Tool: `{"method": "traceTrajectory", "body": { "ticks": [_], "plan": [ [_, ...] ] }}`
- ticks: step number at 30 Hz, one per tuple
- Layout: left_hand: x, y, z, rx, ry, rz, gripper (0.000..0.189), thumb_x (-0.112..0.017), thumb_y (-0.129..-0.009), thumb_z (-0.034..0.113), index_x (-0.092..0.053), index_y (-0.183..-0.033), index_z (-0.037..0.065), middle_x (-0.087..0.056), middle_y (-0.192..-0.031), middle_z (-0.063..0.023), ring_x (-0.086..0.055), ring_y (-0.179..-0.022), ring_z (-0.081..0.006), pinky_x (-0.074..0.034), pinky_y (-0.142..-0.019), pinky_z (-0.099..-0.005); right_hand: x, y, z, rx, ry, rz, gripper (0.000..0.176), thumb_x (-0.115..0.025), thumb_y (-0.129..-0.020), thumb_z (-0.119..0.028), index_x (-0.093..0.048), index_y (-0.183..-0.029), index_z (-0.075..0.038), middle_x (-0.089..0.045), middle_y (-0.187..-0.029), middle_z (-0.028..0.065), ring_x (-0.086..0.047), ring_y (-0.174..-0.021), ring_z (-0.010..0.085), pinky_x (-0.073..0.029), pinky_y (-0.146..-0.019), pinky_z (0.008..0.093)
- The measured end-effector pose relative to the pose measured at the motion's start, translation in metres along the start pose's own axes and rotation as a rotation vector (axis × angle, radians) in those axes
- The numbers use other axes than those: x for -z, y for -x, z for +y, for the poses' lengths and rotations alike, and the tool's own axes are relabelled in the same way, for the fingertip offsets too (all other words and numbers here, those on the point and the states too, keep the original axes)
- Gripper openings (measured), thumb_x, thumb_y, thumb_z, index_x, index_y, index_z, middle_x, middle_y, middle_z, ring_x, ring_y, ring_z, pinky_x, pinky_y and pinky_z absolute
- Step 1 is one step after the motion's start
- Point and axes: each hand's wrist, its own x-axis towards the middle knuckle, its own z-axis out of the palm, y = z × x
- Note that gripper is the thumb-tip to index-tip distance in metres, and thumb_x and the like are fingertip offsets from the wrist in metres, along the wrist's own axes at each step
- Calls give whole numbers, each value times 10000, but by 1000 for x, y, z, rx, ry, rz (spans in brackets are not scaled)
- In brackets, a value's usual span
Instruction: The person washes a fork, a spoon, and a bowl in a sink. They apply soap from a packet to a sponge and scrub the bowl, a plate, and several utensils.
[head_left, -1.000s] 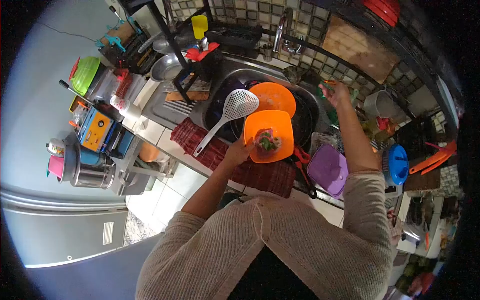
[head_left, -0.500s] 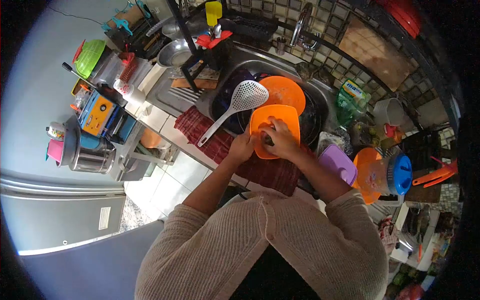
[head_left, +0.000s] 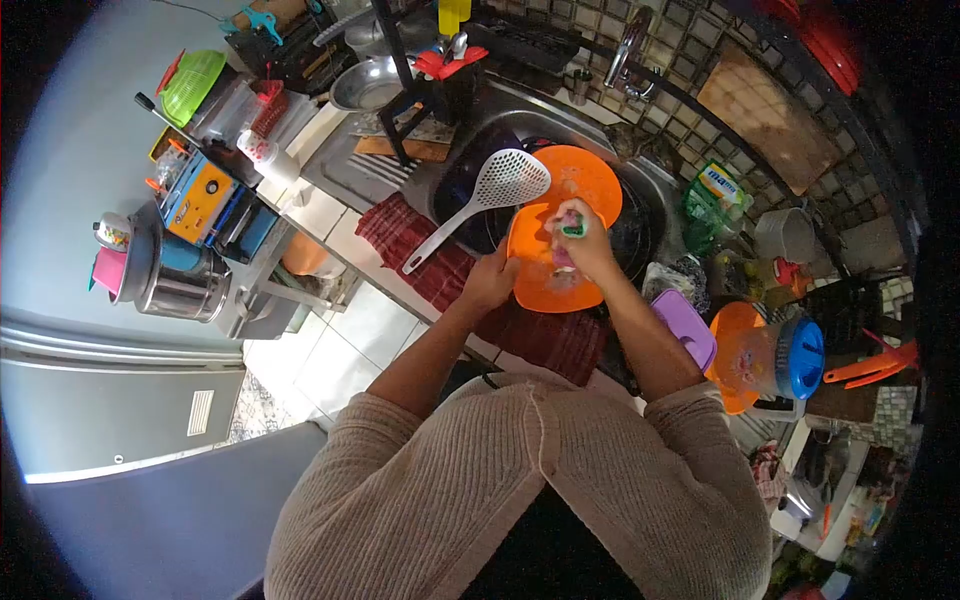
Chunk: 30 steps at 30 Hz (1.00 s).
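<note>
My left hand (head_left: 490,279) grips the left edge of an orange square plate (head_left: 545,290), which has soapy smears on its surface. My right hand (head_left: 594,246) is closed around a small pink and green sponge (head_left: 573,226) and presses over the plate's upper right part. Behind it, a round orange plate (head_left: 590,178) with suds lies in the sink (head_left: 655,190). A white slotted skimmer (head_left: 512,178) rests across the sink's left side, its handle over a dark red cloth (head_left: 390,232) on the counter edge.
A green detergent pouch (head_left: 708,200) stands right of the sink, below the faucet (head_left: 630,50). A purple lid (head_left: 685,325) and a blue-lidded container (head_left: 797,353) are at the right. A metal pan (head_left: 368,85) sits at the back left.
My right hand has moved up and turned over the orange square plate, bringing the pink and green sponge into view. My left hand stays at the plate's left edge.
</note>
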Motion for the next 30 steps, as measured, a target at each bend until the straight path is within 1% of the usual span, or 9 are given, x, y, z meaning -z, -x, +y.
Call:
{"method": "traceTrajectory", "body": {
  "ticks": [4,6,10,12,15,18,21,28,30],
  "plan": [
    [7,5,9,-75,45,4,549,-385,-871,312,-313,-1343,41,-597,-954,-270,-582,-901,-420,-451,-781,-465,-6,6,-20,73,266,68,96,-618,-821,-59,-535,-800,-17,-529,-663,28,-579,-608,115,-447,-545,253],
    [6,3,8,-82,121,-6,533,-376,-873,317,-334,-1331,49,-594,-969,-268,-582,-905,-420,-451,-786,-459,-11,9,-36,-174,422,63,208,-610,-862,-186,-553,-758,-15,-527,-594,33,-563,-556,115,-429,-518,275],
    [10,5,14,-44,163,-12,513,-373,-874,301,-343,-1328,63,-597,-954,-266,-582,-903,-419,-453,-784,-452,-11,9,-20,15,389,130,277,-593,-880,-264,-575,-757,-16,-511,-540,7,-507,-470,89,-364,-434,253],
    [15,5,17,64,154,-99,524,-375,-903,336,-341,-1350,65,-554,-1164,-199,-529,-1093,-345,-391,-918,-375,-7,8,-29,-332,488,43,419,-512,-902,-396,-570,-714,-25,-520,-545,76,-564,-533,191,-422,-521,344],
    [15,5,17,49,169,-91,506,-388,-901,306,-357,-1339,54,-558,-1165,-174,-537,-1080,-305,-385,-922,-359,-11,11,-45,-158,674,28,445,-450,-918,-415,-571,-716,-38,-552,-590,115,-585,-575,266,-430,-548,387],
    [6,1,6,-70,218,-11,499,-372,-876,300,-367,-1313,59,-606,-929,-253,-594,-899,-398,-456,-771,-430,-4,10,-46,208,914,-282,333,-463,-913,-352,-563,-790,-59,-598,-689,136,-598,-640,315,-445,-583,432],
    [4,1,1,-66,240,-16,505,-371,-879,302,-363,-1327,72,-616,-949,-237,-605,-900,-377,-457,-783,-416,-5,7,-63,500,1151,-363,108,-581,-815,-176,-566,-863,-80,-587,-696,92,-579,-597,293,-459,-559,396],
    [5,-1,0,-116,320,1,516,-376,-881,296,-342,-1355,97,-596,-1063,-233,-593,-981,-352,-446,-841,-373,1,0,-88,495,1346,-504,259,-592,-670,-38,-562,-920,-95,-529,-833,84,-568,-822,282,-458,-665,374],
    [8,-1,1,28,286,-53,513,-383,-883,290,-343,-1353,87,-582,-1098,-235,-576,-1024,-347,-436,-858,-368,0,3,-93,382,1104,-630,275,-596,-669,-22,-560,-936,-81,-524,-909,110,-549,-894,295,-455,-698,381]
  ]
}}
